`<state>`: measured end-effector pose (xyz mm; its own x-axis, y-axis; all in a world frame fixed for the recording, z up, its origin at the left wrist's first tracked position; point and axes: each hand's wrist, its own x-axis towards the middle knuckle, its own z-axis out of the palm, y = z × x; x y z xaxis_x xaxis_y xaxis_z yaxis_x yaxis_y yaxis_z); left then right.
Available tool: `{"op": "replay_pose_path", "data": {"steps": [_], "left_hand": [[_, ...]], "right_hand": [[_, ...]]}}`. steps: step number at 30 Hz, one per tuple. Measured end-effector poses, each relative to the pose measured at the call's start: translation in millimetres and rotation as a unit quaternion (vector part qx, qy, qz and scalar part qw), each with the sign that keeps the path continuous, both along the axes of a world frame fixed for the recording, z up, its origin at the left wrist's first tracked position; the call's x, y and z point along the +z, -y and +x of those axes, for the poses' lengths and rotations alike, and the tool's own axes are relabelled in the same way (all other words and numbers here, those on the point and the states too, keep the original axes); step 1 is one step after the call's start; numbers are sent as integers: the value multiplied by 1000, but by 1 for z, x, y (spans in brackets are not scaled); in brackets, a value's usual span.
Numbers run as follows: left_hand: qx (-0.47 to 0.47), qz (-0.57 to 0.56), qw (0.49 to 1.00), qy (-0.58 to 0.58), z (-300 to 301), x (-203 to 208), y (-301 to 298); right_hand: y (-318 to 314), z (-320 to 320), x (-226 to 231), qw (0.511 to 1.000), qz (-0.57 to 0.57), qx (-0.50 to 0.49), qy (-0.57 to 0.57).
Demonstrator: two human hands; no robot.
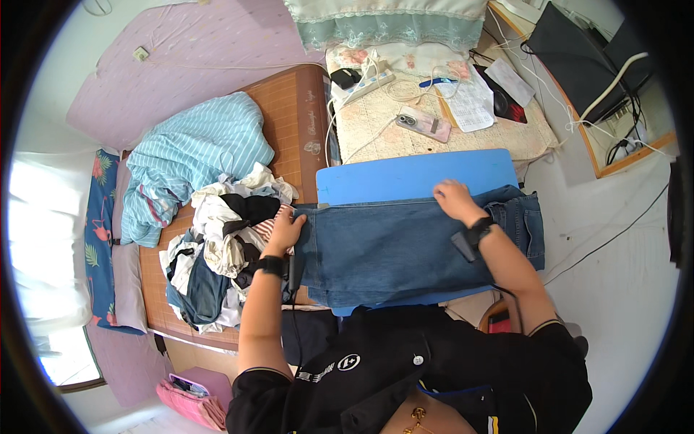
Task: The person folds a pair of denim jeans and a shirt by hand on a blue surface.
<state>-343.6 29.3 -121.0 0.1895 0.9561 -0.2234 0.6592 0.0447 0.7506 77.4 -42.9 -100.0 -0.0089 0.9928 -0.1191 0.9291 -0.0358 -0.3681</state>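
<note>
A pair of blue denim jeans [390, 249] lies lengthwise across a blue board [419, 177], with the waist end to the right and the leg end to the left. My left hand [286, 233] grips the far corner of the leg end, thumb on the denim. Over the far long edge of the jeans, my right hand [455, 201] has its fingers curled in; what is between them, if anything, is hidden. Each wrist wears a black band [479, 231] with a small dark device attached.
Left of the jeans, a heap of mixed clothes [224, 253] lies on a brown mat [293, 108], beside a striped light-blue quilt [210, 134]. Beyond the board, a cloth-covered table [369, 137] holds a phone [423, 124], papers [470, 105] and a power strip [365, 83] with cables.
</note>
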Motion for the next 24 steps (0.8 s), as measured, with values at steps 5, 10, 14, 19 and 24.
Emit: {"op": "replay_pose_path", "data": {"steps": [5, 10, 14, 19, 24], "left_hand": [[152, -188, 961, 133, -7, -49, 17], [82, -308, 932, 171, -7, 7, 68], [110, -361, 918, 125, -46, -27, 103], [100, -350, 930, 49, -23, -10, 113], [111, -169, 979, -28, -46, -34, 134]], "right_hand": [[27, -33, -17, 982, 183, 16, -37], [100, -34, 2, 963, 2, 140, -230], [157, -48, -23, 966, -12, 214, -142], [174, -55, -35, 977, 14, 182, -110], [191, -73, -29, 968, 105, 226, -30]]}}
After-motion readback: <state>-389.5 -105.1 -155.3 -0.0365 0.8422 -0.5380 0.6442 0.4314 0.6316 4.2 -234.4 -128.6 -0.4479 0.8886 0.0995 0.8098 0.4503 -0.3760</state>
